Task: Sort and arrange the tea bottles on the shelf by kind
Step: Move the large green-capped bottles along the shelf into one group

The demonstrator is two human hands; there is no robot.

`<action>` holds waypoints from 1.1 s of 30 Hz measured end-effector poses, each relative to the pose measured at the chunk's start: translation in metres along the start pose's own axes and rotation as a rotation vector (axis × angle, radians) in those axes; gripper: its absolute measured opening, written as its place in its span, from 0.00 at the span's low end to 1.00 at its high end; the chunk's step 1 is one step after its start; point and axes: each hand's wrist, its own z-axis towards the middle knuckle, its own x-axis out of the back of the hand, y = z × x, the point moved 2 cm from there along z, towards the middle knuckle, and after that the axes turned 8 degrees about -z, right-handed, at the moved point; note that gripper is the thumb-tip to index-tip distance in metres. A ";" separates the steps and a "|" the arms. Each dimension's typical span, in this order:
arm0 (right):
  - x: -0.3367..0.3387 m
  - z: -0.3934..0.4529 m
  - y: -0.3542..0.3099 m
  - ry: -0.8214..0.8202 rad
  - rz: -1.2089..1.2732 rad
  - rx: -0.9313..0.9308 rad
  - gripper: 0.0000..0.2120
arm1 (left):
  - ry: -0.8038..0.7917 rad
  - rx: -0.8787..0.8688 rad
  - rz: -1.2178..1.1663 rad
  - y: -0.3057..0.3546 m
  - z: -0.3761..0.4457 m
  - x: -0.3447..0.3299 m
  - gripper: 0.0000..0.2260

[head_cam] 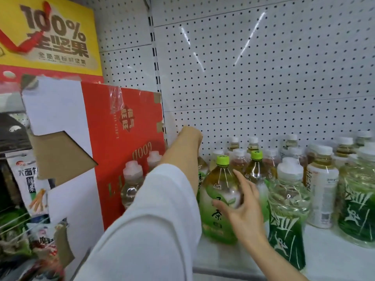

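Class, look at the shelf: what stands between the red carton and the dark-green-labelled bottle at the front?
In the head view, the green-capped tea bottle stands there, with the right hand open against it and the left sleeve crossing in front.

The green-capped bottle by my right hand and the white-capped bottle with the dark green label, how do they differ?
The green-capped bottle has a lime cap and pale green label; the white-capped bottle has a white cap and dark green label. The first stands farther left and farther back. Both stand upright and hold pale liquid.

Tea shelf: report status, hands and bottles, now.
Right hand open, fingers spread at the green-capped tea bottle, not gripping. Left hand reaching to the back by the red carton; grip hidden. Kinds still mixed; white-capped bottle crowds the right.
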 end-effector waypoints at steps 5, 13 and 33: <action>0.014 -0.008 -0.009 -0.048 0.044 0.035 0.45 | -0.041 0.040 -0.009 -0.005 0.007 -0.009 0.16; 0.012 -0.018 -0.008 -0.069 0.245 -0.011 0.42 | -0.079 0.079 -0.258 -0.020 0.019 -0.005 0.13; 0.055 -0.044 -0.066 0.011 0.426 0.124 0.39 | 0.928 -0.348 -1.763 -0.055 -0.107 0.103 0.14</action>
